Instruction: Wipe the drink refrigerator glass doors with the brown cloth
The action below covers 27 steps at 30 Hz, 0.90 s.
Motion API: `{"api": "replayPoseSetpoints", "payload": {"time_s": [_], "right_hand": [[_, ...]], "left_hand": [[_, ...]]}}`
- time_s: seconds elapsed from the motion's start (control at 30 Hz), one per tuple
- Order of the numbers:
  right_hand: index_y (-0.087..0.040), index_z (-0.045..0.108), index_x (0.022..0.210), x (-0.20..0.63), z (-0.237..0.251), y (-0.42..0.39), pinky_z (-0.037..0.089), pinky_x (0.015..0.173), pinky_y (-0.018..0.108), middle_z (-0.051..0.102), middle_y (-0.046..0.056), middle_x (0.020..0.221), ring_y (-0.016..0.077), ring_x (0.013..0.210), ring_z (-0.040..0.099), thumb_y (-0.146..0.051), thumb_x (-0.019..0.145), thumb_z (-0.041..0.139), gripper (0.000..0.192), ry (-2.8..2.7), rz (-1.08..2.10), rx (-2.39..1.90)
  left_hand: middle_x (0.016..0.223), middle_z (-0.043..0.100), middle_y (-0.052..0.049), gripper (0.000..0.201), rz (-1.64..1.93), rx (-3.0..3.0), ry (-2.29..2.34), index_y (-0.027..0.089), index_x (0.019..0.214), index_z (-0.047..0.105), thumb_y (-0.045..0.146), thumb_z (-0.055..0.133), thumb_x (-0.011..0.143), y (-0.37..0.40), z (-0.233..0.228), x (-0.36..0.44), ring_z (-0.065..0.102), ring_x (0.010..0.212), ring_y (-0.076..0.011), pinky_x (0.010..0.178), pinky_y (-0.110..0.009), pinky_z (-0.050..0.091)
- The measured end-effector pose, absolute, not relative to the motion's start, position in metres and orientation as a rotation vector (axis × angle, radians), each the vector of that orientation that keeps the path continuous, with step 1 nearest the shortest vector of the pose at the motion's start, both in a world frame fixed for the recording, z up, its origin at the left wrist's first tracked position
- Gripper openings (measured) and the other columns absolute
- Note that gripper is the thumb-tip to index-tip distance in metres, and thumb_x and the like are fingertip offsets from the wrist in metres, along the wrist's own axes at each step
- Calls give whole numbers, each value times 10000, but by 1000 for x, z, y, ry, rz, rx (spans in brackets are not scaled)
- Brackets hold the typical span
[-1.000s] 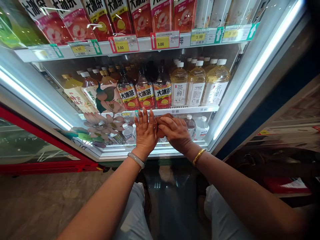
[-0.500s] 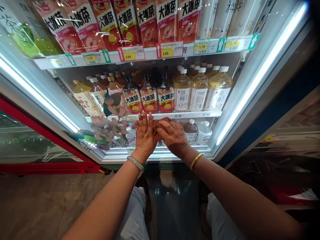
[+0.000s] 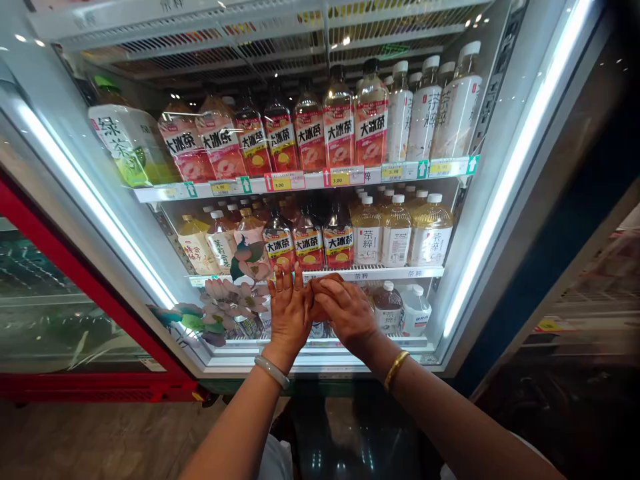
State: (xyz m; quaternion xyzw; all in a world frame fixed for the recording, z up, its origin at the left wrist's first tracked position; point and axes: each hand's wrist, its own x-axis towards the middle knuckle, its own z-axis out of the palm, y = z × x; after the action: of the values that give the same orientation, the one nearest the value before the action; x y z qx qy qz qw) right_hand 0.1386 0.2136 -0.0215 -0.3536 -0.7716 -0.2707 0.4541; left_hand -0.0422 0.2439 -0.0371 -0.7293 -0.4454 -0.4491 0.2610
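Observation:
My left hand (image 3: pixel 290 310) is raised in front of a lit drinks cooler, its fingers stretched upward and apart, with a pale bangle on the wrist. Beside it, my right hand (image 3: pixel 347 317) has its fingers bent and pressed together, meeting the thumb side of the left hand. What lies under those right fingers is hidden. A gold bangle (image 3: pixel 396 371) circles the right wrist. Dark iced tea bottles (image 3: pixel 309 243) stand on the shelf just above the hands. Below and to the right is a dark bottle with a white cap (image 3: pixel 388 308).
Upper-shelf bottles (image 3: pixel 340 130) stand above price tags (image 3: pixel 286 182). Pale yellow tea bottles (image 3: pixel 397 233) fill the middle shelf's right side. A flower decoration (image 3: pixel 230 303) covers part of the lower left. A red-framed cooler (image 3: pixel 100 387) adjoins on the left.
The view has tilted upward, so the shelves sit lower in the picture and the upper shelf's bottles show whole. Both hands keep much the same pose together.

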Motion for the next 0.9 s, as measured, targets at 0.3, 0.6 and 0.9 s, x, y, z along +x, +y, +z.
{"api": "replayPoseSetpoints", "payload": {"time_s": [0.3, 0.6, 0.9], "right_hand": [[-262, 704, 1178, 115, -2, 220, 509, 955, 407, 681, 53, 1319, 244, 1083, 583, -107, 886, 607, 344, -1737, -709, -928], [-238, 672, 1193, 119, 17, 222, 484, 976, 397, 654, 55, 1353, 249, 1131, 555, -24, 780, 624, 467, -1784, -660, -878], [-232, 669, 1188, 92, 36, 224, 430, 991, 414, 684, 59, 1303, 256, 1108, 562, -19, 810, 620, 436, -1737, -748, -848]], "left_hand": [[1768, 45, -80, 789, -1271, -1940, -1093, 255, 1695, 115, 146, 492, 1011, 244, -17, -45, 3, 1649, -216, 1355, -468, 14], [1761, 127, -118, 763, -1315, -1866, -1139, 243, 1693, 110, 125, 461, 1025, 252, -6, -55, 40, 1649, -240, 1353, -517, 70], [1735, 239, -138, 732, -1415, -1800, -1147, 228, 1686, 171, 166, 490, 1030, 263, 17, -58, 142, 1643, -209, 1354, -505, 60]]}}
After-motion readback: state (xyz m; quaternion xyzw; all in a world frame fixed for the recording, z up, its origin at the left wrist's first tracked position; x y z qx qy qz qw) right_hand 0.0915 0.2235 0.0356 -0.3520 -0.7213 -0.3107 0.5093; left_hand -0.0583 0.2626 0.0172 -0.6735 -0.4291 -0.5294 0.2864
